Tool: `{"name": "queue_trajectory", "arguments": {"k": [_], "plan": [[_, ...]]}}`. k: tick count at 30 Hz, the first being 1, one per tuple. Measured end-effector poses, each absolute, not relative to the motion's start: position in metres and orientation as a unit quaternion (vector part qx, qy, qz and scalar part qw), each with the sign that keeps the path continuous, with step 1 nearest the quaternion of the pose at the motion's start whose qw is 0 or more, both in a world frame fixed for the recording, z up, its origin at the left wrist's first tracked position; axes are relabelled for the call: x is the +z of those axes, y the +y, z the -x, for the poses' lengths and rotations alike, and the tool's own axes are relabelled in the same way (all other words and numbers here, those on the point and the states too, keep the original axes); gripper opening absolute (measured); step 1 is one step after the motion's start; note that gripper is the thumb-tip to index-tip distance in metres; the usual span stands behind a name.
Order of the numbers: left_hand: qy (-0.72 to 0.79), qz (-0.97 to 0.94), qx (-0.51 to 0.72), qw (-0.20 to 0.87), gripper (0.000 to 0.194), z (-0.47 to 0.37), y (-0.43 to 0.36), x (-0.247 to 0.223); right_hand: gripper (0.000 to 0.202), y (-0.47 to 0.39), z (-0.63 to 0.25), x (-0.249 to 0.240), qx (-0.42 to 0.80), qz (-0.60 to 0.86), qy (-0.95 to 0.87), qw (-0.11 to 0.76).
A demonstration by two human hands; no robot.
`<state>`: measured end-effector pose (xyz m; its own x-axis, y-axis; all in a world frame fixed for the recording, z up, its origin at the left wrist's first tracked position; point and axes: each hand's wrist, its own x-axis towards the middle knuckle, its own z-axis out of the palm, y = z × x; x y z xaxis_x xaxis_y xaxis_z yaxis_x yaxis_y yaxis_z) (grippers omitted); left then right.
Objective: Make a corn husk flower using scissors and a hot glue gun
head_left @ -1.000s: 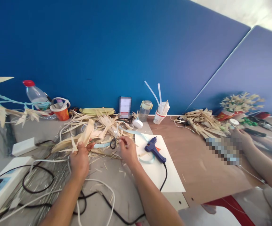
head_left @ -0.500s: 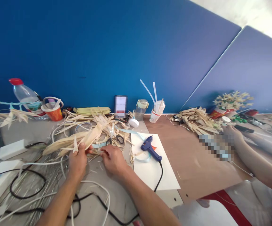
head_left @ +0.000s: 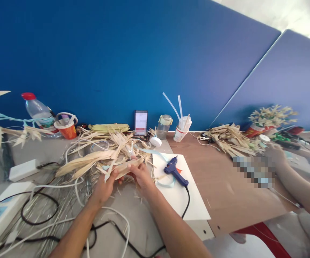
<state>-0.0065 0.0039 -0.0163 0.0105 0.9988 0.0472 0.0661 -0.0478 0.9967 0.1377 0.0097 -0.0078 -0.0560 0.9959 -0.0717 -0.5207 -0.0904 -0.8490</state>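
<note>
A pale strip of corn husk (head_left: 124, 169) is stretched between my two hands over the near side of the table. My left hand (head_left: 105, 186) pinches its left end, where a small white pointed piece sticks out. At the other end, the fingers of my right hand (head_left: 142, 175) are closed on the husk. Behind them spreads a pile of dried corn husks (head_left: 87, 160), with scissors (head_left: 132, 149) partly hidden by my right fingers. To the right, a blue glue gun (head_left: 175, 171) lies on a white sheet of paper (head_left: 195, 204).
White and black cables (head_left: 117, 229) loop across the near left beside a power strip (head_left: 6, 204) and thin wires. Along the blue partition (head_left: 117, 64) stand a bottle (head_left: 38, 111), cups (head_left: 68, 130), a phone (head_left: 141, 123) and a jar (head_left: 163, 127). Another person's arm (head_left: 297, 182) reaches in at the right.
My hands have moved right and closer together. The husk has swung from upright to nearly level, and my right hand has come onto it. The whole view has shifted slightly.
</note>
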Motion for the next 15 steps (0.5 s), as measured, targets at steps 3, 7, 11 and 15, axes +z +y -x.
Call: {"name": "queue_trajectory", "arguments": {"k": [3, 7, 11, 15], "plan": [[0.525, -0.485, 0.500, 0.489, 0.036, 0.006, 0.005, -0.018, 0.032, 0.008, -0.137, -0.005, 0.647, 0.363, -0.334, 0.581], [0.485, -0.406, 0.519, 0.575, 0.039, 0.003, 0.006, -0.018, 0.016, 0.004, -0.135, -0.003, 0.585, 0.428, -0.405, 0.557], [0.415, -0.337, 0.536, 0.653, 0.037, -0.003, 0.004, -0.013, 0.014, 0.004, -0.135, -0.005, 0.569, 0.464, -0.430, 0.525], [0.409, -0.271, 0.560, 0.667, 0.031, -0.004, 0.004, -0.008, 0.013, 0.006, -0.136, -0.010, 0.537, 0.501, -0.454, 0.505]]}}
